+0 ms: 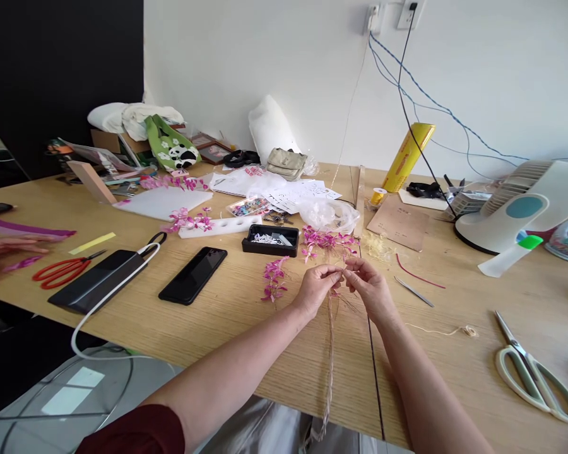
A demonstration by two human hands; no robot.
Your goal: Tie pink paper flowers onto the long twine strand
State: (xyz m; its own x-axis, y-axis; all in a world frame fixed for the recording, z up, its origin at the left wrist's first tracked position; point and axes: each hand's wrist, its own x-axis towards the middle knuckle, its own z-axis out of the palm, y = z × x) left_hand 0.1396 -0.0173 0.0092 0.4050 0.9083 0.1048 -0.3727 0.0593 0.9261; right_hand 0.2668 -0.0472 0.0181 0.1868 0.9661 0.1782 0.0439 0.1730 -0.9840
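Apparently midway: just right of lower centre, left hand [319, 287] and right hand [368, 285] pinch a fine strand [344, 265] above the braided cord [331, 353]; pink flowers [329, 239] bunch beyond, 1 loose spray [274, 277] lying leftward.

The left sleeve [139, 432] is dark red, plain and short; its hem forms a curved edge near the elbow. The left forearm [246, 353] is bare and tapers to the wrist. The left hand [318, 288] and right hand [369, 285] are bare. The right forearm [421, 378] is bare along its visible length. The trousers [260, 429] are pale grey, in creased cloth
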